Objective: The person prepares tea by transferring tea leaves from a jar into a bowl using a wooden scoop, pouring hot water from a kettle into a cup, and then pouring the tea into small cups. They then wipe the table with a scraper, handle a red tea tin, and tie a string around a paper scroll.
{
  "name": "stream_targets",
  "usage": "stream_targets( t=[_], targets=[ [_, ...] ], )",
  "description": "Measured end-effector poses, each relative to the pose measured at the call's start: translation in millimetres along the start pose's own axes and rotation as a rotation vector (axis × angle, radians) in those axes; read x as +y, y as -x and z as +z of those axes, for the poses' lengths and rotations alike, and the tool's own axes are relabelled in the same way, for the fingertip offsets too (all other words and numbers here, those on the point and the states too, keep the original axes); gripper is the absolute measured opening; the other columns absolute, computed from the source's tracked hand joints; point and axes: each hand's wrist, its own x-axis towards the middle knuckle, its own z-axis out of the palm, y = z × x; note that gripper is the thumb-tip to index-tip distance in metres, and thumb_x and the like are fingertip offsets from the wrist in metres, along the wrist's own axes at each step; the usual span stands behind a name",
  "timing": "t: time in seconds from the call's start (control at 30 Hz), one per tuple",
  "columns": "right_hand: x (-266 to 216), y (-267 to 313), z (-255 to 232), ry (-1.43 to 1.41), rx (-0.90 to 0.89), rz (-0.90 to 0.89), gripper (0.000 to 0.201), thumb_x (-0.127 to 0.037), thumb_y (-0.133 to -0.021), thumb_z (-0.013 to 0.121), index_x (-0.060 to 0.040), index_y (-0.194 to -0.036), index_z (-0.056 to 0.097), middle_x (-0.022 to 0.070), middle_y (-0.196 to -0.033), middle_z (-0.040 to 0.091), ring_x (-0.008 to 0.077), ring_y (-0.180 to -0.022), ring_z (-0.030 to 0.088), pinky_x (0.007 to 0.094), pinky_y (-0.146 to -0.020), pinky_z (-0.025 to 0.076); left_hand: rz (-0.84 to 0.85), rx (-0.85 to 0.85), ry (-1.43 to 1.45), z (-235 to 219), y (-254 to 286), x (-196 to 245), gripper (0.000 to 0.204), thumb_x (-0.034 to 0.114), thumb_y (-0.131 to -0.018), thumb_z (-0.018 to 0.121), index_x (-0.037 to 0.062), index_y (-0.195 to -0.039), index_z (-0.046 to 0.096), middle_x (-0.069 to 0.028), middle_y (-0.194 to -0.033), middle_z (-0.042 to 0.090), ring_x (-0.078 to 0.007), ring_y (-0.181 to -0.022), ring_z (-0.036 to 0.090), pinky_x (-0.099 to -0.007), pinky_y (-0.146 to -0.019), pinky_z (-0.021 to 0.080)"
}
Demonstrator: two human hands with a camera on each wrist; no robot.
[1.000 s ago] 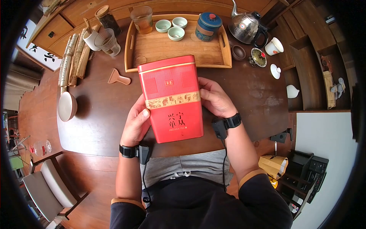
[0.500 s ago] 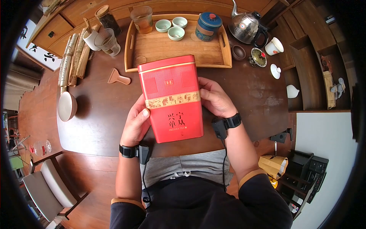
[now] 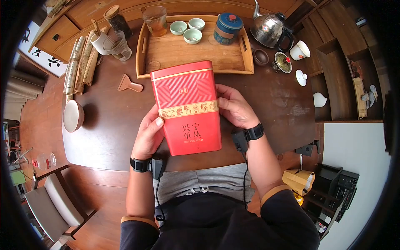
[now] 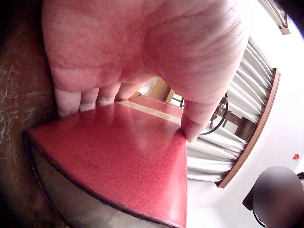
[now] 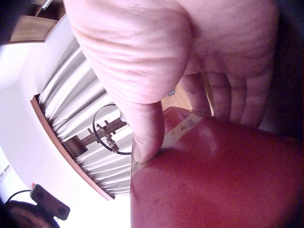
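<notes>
A tall red tea tin [image 3: 189, 133] with a gold picture band and dark Chinese lettering is held between both hands, front face up toward the head camera. My left hand [image 3: 146, 136] grips its left side, thumb at the front edge and fingers behind. On the opposite side my right hand [image 3: 236, 107] grips it near the band, thumb along the front edge. In the left wrist view the tin's side [image 4: 123, 156] and dark bottom rim show close to the brown table. The right wrist view has the thumb [image 5: 148, 137] pressed at the tin's edge. The lid is on.
Behind the tin stands a wooden tray [image 3: 200, 62] with three small green cups, a glass of tea and a blue canister [image 3: 228, 30]. A steel kettle [image 3: 268, 31] and a lidless gaiwan [image 3: 282, 62] are at right. Bamboo scrolls [image 3: 81, 62] and a bowl [image 3: 73, 116] lie left.
The tin has tilted very slightly, its lower edge shifting a little left and up in the head view. Both hands keep their hold; everything else stays where it was.
</notes>
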Motion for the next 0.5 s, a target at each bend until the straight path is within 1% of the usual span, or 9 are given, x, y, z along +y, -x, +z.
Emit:
stream_targets(
  t=[0.13, 0.5],
  targets=[
    [0.6, 0.1, -1.2, 0.001, -0.007, 0.001, 0.061, -0.028, -0.093, 0.081, 0.0017, -0.141, 0.057, 0.0095, -0.133, 0.068, 0.0204, -0.122, 0.064, 0.0368, -0.11, 0.047, 0.003, -0.003, -0.002, 1.6, -0.1, 0.5, 0.084, 0.04, -0.096, 0.072, -0.0041, -0.159, 0.036, -0.0149, -0.153, 0.054, -0.0238, -0.141, 0.053, -0.0393, -0.12, 0.038],
    [-1.2, -0.4, -0.1, 0.022, -0.012, -0.005, 0.063, -0.03, -0.092, 0.082, 0.002, -0.141, 0.057, 0.0097, -0.131, 0.068, 0.0201, -0.12, 0.065, 0.036, -0.108, 0.048, 0.011, -0.001, 0.031, 0.5, -0.3, -0.7, 0.09, 0.037, -0.092, 0.078, -0.0008, -0.161, 0.034, -0.0136, -0.155, 0.053, -0.0248, -0.142, 0.052, -0.0412, -0.12, 0.038]
  ],
)
